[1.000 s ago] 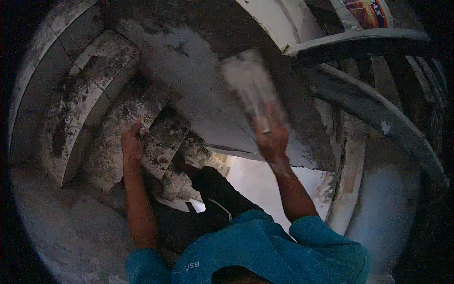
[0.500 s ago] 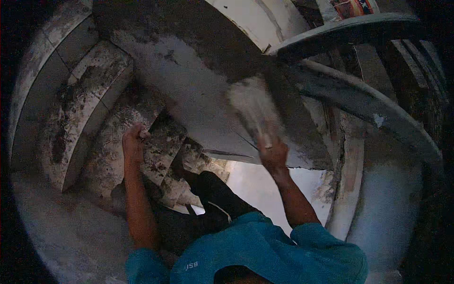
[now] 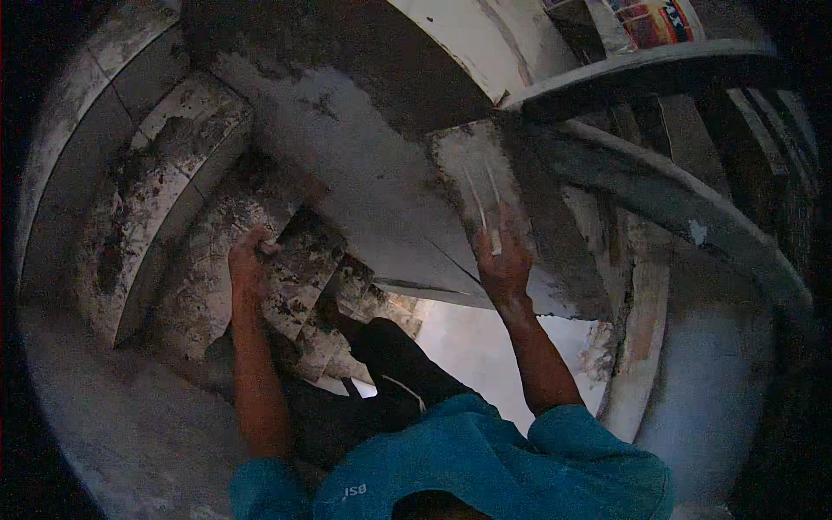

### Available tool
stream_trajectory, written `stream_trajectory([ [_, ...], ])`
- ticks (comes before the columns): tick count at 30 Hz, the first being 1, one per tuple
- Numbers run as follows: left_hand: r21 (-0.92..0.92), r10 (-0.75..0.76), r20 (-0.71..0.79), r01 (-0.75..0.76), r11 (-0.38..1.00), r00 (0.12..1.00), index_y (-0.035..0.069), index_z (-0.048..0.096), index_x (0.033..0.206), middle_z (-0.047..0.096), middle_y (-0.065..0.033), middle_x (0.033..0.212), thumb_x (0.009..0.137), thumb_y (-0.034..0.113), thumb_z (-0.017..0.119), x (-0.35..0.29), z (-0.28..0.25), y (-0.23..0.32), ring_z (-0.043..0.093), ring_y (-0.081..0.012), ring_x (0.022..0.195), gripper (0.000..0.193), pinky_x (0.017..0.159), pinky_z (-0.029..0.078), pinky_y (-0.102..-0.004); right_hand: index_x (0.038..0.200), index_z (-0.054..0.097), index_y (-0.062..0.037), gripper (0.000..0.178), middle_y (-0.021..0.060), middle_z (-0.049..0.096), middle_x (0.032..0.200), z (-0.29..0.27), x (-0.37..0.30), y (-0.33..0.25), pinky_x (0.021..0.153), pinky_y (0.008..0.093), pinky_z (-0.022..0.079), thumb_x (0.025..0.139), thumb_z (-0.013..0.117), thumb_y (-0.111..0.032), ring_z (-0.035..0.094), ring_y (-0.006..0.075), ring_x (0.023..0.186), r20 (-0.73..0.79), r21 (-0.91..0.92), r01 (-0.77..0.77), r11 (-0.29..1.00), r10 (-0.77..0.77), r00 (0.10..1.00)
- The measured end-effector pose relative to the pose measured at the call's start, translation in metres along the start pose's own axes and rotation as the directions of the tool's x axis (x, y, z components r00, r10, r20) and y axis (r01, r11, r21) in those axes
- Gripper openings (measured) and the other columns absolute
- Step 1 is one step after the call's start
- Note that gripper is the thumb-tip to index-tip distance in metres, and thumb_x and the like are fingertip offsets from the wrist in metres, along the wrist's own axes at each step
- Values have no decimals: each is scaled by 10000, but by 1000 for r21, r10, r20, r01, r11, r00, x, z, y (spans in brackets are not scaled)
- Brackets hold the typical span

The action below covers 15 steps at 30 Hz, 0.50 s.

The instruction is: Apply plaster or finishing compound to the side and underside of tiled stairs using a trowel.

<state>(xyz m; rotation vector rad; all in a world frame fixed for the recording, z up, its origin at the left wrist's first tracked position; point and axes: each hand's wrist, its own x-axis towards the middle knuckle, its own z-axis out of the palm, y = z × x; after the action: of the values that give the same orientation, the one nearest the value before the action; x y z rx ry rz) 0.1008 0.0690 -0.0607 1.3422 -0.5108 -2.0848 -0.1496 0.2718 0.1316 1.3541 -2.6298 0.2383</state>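
My right hand [image 3: 504, 267] is closed around the handle of a flat rectangular plastering trowel [image 3: 468, 160]. The trowel's back is smeared with pale grey material, and its blade lies against or close over the grey plastered surface [image 3: 368, 165]; exact contact I cannot tell. Its far end reaches the darker band at the top of that surface. My left hand [image 3: 251, 256] hovers over the dirty stair steps [image 3: 217, 251] with its fingers curled. Whatever those fingers may hold is too small and dim to make out.
Curved, stained stair treads [image 3: 156, 182] climb on the left. Curved grey ledges [image 3: 667, 178] sweep across the upper right, with a printed bag [image 3: 654, 24] above them. A bright white surface [image 3: 477, 342] shows below the plastered area, beside my dark-trousered leg [image 3: 403, 355].
The trowel has slid a little away from me, and its blurred outline is now sharp. My left hand keeps nearly the same place, and the whole view has shifted slightly.
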Motion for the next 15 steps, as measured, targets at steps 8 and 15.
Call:
stream_trajectory([
  [8,241,57,5,-57,969,998,-23,557,984,507,-43,723,842,259,567,3,-18,3,529,-174,680,316,695,445,-328,1280,364,-17,518,261,535,1082,-3,4,-11,732,398,486,821,558,-159,587,360,909,150,-59,-131,990,139,979],
  [15,-19,-19,20,20,1000,1000,-19,543,1040,514,-56,693,842,261,567,15,-27,-13,530,-184,688,344,679,438,-365,1298,356,-74,553,218,608,875,19,16,-23,549,383,495,807,569,-212,624,296,665,-137,26,115,993,-110,985],
])
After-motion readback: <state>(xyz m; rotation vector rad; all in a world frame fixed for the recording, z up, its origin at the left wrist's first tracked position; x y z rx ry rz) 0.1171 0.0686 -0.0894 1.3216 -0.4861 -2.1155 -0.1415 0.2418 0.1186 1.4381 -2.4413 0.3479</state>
